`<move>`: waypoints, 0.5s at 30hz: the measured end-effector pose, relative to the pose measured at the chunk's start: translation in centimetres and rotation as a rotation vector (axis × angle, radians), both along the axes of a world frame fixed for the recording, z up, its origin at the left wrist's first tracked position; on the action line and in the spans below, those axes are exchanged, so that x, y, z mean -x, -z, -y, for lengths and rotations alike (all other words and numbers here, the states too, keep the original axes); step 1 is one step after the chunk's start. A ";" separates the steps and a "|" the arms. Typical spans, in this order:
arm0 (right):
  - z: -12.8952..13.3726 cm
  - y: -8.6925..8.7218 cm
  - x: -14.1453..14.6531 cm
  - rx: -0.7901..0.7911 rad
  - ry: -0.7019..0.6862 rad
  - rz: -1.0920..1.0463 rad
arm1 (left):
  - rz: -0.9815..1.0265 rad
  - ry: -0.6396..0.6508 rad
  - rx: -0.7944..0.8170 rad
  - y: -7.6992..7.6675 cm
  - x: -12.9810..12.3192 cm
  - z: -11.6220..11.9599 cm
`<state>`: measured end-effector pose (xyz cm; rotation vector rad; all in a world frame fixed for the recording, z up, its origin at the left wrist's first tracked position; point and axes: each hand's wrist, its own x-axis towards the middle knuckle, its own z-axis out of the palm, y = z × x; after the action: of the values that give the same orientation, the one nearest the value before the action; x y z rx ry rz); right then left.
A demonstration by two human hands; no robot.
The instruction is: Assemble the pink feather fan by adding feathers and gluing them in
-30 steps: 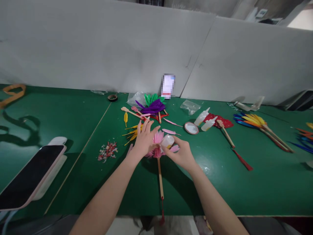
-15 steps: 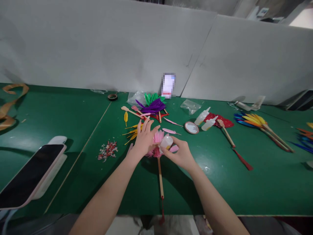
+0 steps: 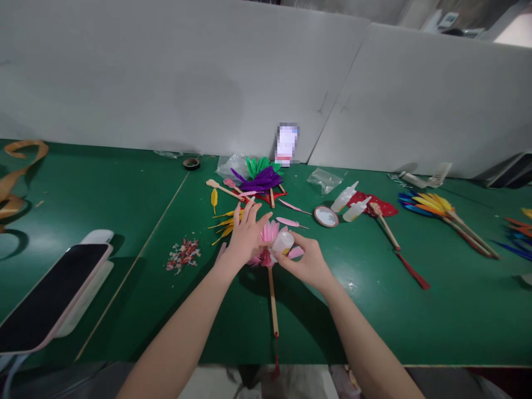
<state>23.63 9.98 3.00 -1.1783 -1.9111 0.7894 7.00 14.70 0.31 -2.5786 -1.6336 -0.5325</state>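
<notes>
A pink feather fan (image 3: 270, 233) lies on the green table, its wooden handle (image 3: 272, 302) toward the front edge with a red tassel. My right hand (image 3: 306, 259) grips a small white bottle (image 3: 283, 243), tilted over the fan's base, between thumb and fingers. My left hand (image 3: 246, 234) rests over the fan's left side, fingers spread; its thumb tip is near the bottle. Yellow feathers (image 3: 224, 226) lie beside my left hand, and loose pink feathers (image 3: 292, 223) lie just beyond the fan.
Beyond are purple feathers (image 3: 261, 180) and a lit phone (image 3: 286, 145). To the right lie a round lid (image 3: 326, 216), two glue bottles (image 3: 356, 210), a red fan (image 3: 384, 207) and a multicoloured fan (image 3: 432, 203). Paper scraps (image 3: 183, 256) and a large phone (image 3: 54, 293) are at left.
</notes>
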 end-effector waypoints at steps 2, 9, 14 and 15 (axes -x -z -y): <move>0.0 0.0 0.0 0.004 -0.009 -0.002 | 0.004 -0.003 -0.015 0.2 0.0 0.0; 0.0 0.0 0.0 0.031 -0.031 -0.009 | 0.040 0.009 -0.019 0.3 0.0 0.0; -0.2 0.2 -0.2 0.239 -0.085 -0.341 | 0.044 0.010 -0.033 0.5 0.1 -0.2; -0.4 0.2 -0.4 0.275 -0.071 -0.446 | 0.046 0.010 -0.037 0.6 0.1 -0.3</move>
<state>24.02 10.33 2.76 -0.9895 -1.5128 1.2686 6.89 14.96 -0.31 -2.5678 -1.6091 -0.6208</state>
